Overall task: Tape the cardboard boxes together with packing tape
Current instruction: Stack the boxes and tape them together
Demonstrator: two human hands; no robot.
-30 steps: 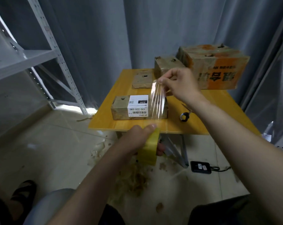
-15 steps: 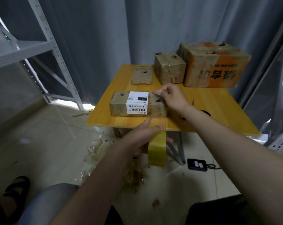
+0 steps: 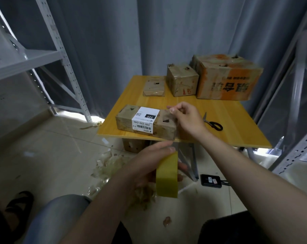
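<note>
Cardboard box point(image 3: 145, 123), shut, sits at the tabletop's point(image 3: 228, 124) front edge; right hand point(image 3: 188, 118) pinches tape end point(image 3: 171, 110) above it, left hand point(image 3: 145, 166) grips the yellow roll point(image 3: 167, 175) below. Three closed boxes point(image 3: 182, 80) at back.

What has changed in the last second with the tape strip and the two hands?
The right hand lowered the tape strip from above the labelled box onto its right end, where its fingers now pinch it. The left hand kept gripping the yellow tape roll below the table edge; the box and scissors stayed put.
</note>
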